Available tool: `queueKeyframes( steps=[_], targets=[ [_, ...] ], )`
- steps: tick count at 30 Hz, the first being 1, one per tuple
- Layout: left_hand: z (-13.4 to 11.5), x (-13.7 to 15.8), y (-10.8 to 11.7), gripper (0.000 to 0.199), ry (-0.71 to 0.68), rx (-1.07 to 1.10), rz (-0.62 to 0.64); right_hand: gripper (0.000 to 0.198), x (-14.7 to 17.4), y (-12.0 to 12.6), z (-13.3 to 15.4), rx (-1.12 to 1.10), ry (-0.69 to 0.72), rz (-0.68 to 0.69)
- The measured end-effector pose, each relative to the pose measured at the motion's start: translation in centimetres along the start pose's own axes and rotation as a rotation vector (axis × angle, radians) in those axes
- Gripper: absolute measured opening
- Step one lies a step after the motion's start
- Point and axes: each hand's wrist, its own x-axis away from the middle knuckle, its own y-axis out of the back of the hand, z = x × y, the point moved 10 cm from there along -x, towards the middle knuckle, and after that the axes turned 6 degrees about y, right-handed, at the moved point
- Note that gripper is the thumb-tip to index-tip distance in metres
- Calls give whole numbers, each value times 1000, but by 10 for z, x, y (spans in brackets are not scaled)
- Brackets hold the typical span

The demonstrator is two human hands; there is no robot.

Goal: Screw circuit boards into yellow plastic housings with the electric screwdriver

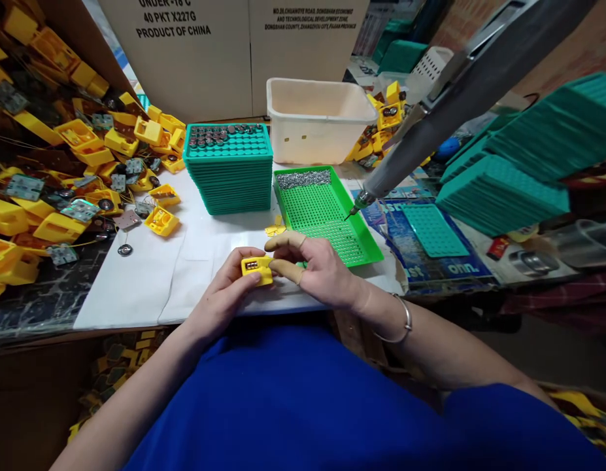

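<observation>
- Hands, two: from my remote view, the left hand (227,281) is closed on one yellow casing (257,277), thumb on the near side and a finger on the far side.
- The right hand (329,271), narrow, has its two covered fingertips at the casing's right end; I cannot tell whether it grips. Two beige finger covers (286,269) and one bangle (407,318) are worn on this side.
- Casing: one, held above the near part of the white paper (185,281); I make out about three small silvery parts in its recess.
- Yellow piece (276,229): one, just beyond the right hand.
- Green tray (365,239): one, perforated; small metal pieces at its far end, too many for me to count.
- Electric screwdriver (405,147): one, slanting, its tip over the tray's right side.
- Teal stack (236,186): one beyond the left hand, its top layer partly covered with round metal parts.
- Translucent bin (319,134): one, behind the tray.
- Left side of the worktop (52,301): a heap of yellow casings (84,140) beyond my count; two casings lie at its right edge, with one round metal disc (125,250) near them.
- Teal sheet (435,230): one, flat, at right.
</observation>
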Motion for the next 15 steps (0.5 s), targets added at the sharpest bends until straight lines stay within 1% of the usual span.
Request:
queueKeyframes(
  steps=[1,3,6,9,11,12,15],
  targets=[
    [-2,1,-2,26,-26,-60,-7,14,1,-3,-3,-58,-66,13],
    [-7,4,-6,26,-94,-182,-13,12,1,-9,-6,-105,-136,36],
    [-17,7,-11,23,-201,-356,-27,14,0,-12,-8,-70,-189,59],
    [-21,9,-12,21,-264,-499,-59,24,0,-12,-13,-47,-265,100],
    [-23,11,-12,22,-294,-546,-67,31,-2,-11,-16,-2,-300,144],
    [-24,12,-13,22,-307,-560,-66,30,-3,-11,-17,26,-312,179],
    [-28,15,-15,23,-332,-568,-39,18,-5,-18,-18,84,-325,318]
  ],
)
